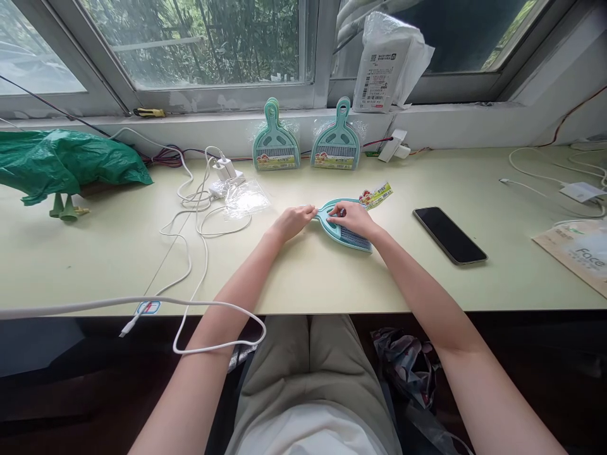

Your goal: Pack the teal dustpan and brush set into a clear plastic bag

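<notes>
A teal mini dustpan with a brush (337,231) nested in it lies on the table, its handle to the left and its bristles to the right. My left hand (294,222) is closed around the handle end. Over the middle of the set, my right hand (351,217) has thumb and fingertips pinched at the brush's handle; what exactly sits between them is too small to make out. A printed label card (376,196) sticks out beyond my right hand. Two similar dustpan sets, a left one (276,140) and a right one (336,140), lean against the wall in clear wrapping.
A black phone (449,235) lies right of my hands. White cables (207,253) loop across the left side near a charger (224,169) and clear plastic (246,198). A green bag (71,161) is far left, a paper packet (581,249) far right. A utility knife (149,112) rests on the sill.
</notes>
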`<action>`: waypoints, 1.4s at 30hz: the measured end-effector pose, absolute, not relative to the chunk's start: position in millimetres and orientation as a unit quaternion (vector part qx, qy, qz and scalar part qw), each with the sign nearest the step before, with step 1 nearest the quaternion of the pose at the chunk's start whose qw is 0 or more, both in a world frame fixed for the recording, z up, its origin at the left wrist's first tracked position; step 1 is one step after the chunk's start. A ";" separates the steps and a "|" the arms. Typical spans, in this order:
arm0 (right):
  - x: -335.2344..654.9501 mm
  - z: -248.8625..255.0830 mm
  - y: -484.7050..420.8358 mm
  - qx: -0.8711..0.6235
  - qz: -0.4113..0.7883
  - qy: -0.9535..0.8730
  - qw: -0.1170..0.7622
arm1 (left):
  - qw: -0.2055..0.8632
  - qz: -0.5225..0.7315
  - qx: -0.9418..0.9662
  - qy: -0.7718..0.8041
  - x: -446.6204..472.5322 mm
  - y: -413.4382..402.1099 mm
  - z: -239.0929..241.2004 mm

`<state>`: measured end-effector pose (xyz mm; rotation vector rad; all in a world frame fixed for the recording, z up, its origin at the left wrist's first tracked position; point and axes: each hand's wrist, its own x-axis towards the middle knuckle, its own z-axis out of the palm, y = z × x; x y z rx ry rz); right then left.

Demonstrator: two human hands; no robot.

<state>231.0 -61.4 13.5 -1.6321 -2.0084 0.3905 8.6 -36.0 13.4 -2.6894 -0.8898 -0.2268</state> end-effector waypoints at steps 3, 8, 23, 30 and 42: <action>230.5 13.0 -61.6 -0.602 0.132 -0.744 0.259 | 0.150 -0.076 -0.937 -0.305 8.8 -36.8 13.6; 227.9 11.9 -62.5 -0.606 0.131 -0.744 0.250 | 0.132 -0.075 -0.936 -0.319 7.9 -33.9 11.2; 316.1 1.8 -44.3 -0.687 0.027 -0.681 0.254 | 0.089 -0.302 -0.880 -0.357 -5.0 -19.0 7.7; 299.2 -8.2 -43.1 -0.659 0.049 -0.694 0.286 | -0.001 -0.429 -0.747 -0.508 -9.6 -21.1 18.2; 232.7 -6.7 -57.4 -0.576 0.114 -0.781 0.214 | -0.280 -0.558 -0.642 -0.446 0.9 -21.4 16.4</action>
